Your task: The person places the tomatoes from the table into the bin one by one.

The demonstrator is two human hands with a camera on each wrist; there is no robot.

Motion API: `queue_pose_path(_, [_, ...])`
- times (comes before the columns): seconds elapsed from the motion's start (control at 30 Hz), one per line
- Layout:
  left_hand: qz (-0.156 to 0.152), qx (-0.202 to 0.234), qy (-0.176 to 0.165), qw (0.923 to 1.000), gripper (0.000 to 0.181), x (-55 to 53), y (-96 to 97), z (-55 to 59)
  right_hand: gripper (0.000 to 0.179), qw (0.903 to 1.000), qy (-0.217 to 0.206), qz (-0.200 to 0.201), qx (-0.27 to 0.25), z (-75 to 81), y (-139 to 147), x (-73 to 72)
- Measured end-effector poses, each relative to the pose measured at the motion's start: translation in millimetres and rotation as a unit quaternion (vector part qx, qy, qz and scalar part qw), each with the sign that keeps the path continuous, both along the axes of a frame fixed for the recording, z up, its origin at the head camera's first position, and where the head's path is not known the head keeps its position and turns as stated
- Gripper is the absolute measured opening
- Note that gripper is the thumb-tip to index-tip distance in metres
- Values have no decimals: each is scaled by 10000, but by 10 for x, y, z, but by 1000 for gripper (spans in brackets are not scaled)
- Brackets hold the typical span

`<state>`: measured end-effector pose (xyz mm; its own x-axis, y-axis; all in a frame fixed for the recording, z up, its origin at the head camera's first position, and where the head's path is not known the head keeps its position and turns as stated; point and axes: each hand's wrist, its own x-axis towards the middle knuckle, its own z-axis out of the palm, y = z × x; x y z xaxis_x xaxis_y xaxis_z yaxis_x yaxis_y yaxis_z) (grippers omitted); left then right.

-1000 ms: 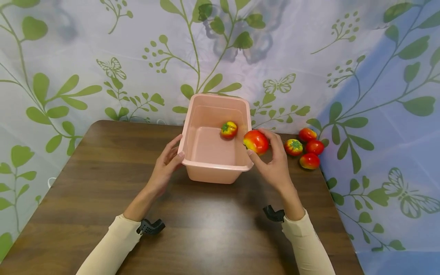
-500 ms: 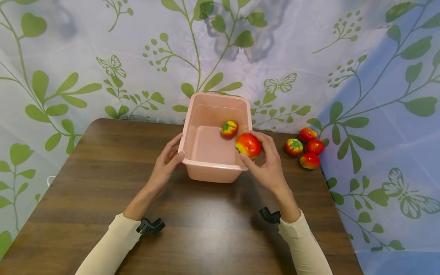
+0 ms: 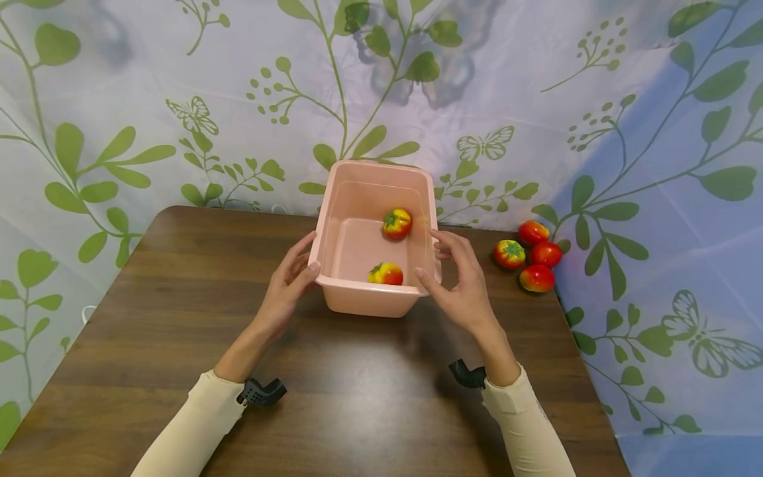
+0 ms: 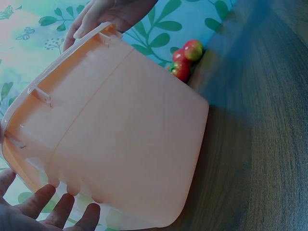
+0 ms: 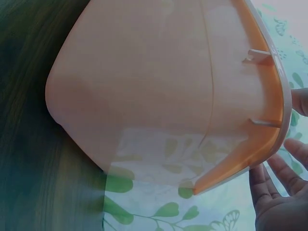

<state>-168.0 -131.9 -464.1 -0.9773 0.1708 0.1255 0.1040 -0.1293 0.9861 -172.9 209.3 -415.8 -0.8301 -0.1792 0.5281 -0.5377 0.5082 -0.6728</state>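
A pink plastic tub stands on the dark wooden table. Two red-yellow tomatoes lie in it: one near the back right, one against the front wall. My left hand rests with straight fingers on the tub's left front corner. My right hand hovers with spread fingers at the right front corner and holds nothing. The left wrist view shows the tub's outer wall and my left fingers. The right wrist view shows the wall and my right fingers.
Several more tomatoes lie in a cluster at the table's right edge, also in the left wrist view. A leaf-and-butterfly patterned sheet hangs close behind and to the right of the table. Bare tabletop stretches in front and to the left.
My right hand carried a tomato leftward over the tub's rim and let it go. That tomato now lies in the tub's front part. The left hand stayed put.
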Motion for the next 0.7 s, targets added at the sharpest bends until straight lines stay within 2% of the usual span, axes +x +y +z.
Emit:
queue_pose_path(0.17, [-4,-27,-30,10000,60,-10,4,-8,73,9999,-91,-55,2,-6,7,4])
queue_pose_path(0.47, [20,-188,-119,9998,60,-8,10,13,67,10000,38,-17,-70,-25,19,-6])
queue_pose_path(0.7, [23,-103,-115,9999,60,-5,13,1,61,9998,117,36,-138,-35,33,-17])
